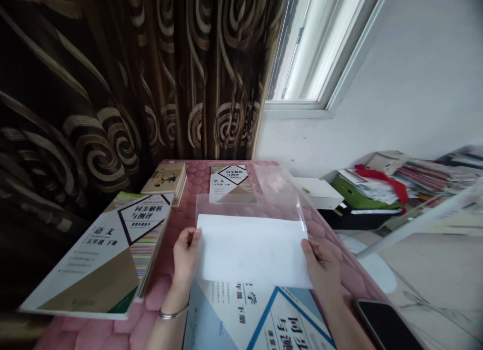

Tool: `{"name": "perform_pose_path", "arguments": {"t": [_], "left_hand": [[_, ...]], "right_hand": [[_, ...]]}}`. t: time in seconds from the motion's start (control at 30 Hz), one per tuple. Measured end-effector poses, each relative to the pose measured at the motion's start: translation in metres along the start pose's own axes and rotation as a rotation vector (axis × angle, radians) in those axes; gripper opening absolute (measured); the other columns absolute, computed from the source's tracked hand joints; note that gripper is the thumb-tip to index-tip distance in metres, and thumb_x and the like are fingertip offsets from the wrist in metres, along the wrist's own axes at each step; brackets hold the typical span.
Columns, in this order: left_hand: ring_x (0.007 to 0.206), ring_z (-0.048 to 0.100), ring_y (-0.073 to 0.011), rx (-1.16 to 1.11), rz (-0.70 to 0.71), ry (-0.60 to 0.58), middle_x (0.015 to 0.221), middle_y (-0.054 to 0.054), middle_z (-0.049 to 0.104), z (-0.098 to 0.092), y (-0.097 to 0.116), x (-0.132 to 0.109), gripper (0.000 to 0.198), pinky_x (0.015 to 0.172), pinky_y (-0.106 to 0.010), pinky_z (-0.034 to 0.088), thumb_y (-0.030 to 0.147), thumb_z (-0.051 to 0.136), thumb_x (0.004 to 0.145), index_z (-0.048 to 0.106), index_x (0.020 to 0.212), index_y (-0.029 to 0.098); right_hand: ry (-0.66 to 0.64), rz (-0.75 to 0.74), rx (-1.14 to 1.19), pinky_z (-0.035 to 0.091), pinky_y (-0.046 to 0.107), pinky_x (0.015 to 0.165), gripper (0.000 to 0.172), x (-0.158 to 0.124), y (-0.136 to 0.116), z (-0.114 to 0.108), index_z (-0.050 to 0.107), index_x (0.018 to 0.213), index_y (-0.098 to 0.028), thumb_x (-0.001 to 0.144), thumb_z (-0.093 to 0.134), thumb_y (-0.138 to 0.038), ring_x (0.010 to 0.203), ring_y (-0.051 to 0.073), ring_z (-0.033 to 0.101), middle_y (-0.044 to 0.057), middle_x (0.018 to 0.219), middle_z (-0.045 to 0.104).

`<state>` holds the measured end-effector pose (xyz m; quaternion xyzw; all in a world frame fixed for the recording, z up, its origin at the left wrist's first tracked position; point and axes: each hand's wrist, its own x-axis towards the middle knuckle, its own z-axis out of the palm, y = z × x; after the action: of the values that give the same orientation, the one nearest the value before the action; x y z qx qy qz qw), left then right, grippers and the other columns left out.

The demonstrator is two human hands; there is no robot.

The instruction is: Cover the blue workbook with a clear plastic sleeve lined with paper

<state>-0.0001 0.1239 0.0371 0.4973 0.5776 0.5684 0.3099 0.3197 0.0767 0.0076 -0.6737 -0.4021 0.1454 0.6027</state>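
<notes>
A clear plastic book cover (264, 199) with a white backing sheet (251, 249) lies across a light blue workbook (260, 320) on the pink quilted table (169, 279). My left hand (184, 257) pinches the sheet's left edge, a silver bangle on its wrist. At the sheet's right edge, the fingers of my right hand (320, 264) curl round its lower corner. The cover's clear far part rests over another workbook (230, 181) further back.
A stack of workbooks (109, 249) sits at left, a smaller book pile (166, 181) behind it. A dark phone (385, 325) lies at the table's right edge. Dark patterned curtain (113, 78) behind; white box (319, 191) and cluttered papers (407, 181) at right.
</notes>
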Motion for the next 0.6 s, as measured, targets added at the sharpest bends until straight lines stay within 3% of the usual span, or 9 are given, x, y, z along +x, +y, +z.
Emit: {"name": "perform_pose_path", "arguments": {"t": [0.2,0.6], "left_hand": [[0.058,0.05,-0.0128,-0.021,-0.039,-0.03,0.062,0.0,0.058,-0.0042,0.0038,0.0026,0.031,0.055,-0.022,0.04,0.048,0.061,0.073,0.059,0.071,0.017],[0.062,0.056,-0.0153,0.096,0.044,0.01,0.067,-0.001,0.063,-0.0007,-0.0051,0.003,0.035,0.059,-0.024,0.044,0.054,0.058,0.075,0.061,0.076,0.019]], "right_hand": [[-0.001,-0.015,0.01,0.046,0.031,0.063,0.046,0.0006,-0.0042,0.0011,0.065,0.076,-0.018,0.072,0.061,-0.064,0.067,0.02,0.057,0.004,0.071,0.066],[0.002,-0.013,0.063,0.046,0.031,0.061,0.047,0.0014,-0.0001,0.0018,0.065,0.076,-0.018,0.072,0.061,-0.065,0.066,0.019,0.056,0.004,0.069,0.065]]}}
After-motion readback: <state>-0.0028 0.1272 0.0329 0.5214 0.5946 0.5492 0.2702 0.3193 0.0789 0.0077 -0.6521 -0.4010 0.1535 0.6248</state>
